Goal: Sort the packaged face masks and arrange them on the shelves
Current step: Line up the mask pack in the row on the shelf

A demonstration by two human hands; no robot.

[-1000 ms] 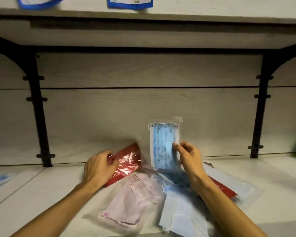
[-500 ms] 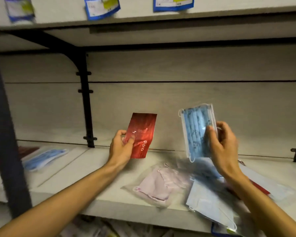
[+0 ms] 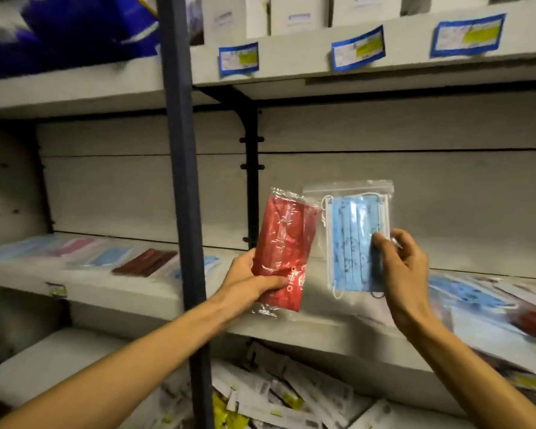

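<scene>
My left hand (image 3: 254, 278) grips a red mask packet (image 3: 283, 246) by its lower edge and holds it upright in front of the middle shelf (image 3: 322, 328). Just to its right, my right hand (image 3: 398, 267) pinches a clear zip bag of blue patterned masks (image 3: 351, 239), also upright. The two packets nearly touch. A loose pile of packaged masks (image 3: 489, 314) lies on the shelf at the right. On the left section of the shelf, a row of sorted masks (image 3: 106, 257) lies flat: blue, pink, blue and dark red.
A dark upright post (image 3: 183, 181) divides the two shelf sections, close to my left forearm. A black bracket (image 3: 252, 168) stands behind the red packet. The upper shelf (image 3: 353, 66) carries white boxes and blue price labels. Loose packets (image 3: 276, 397) fill the lower shelf.
Both hands lifted their packets off the pile and swung left. The view turned left too, bringing the post and the left shelf section with its sorted row into sight.
</scene>
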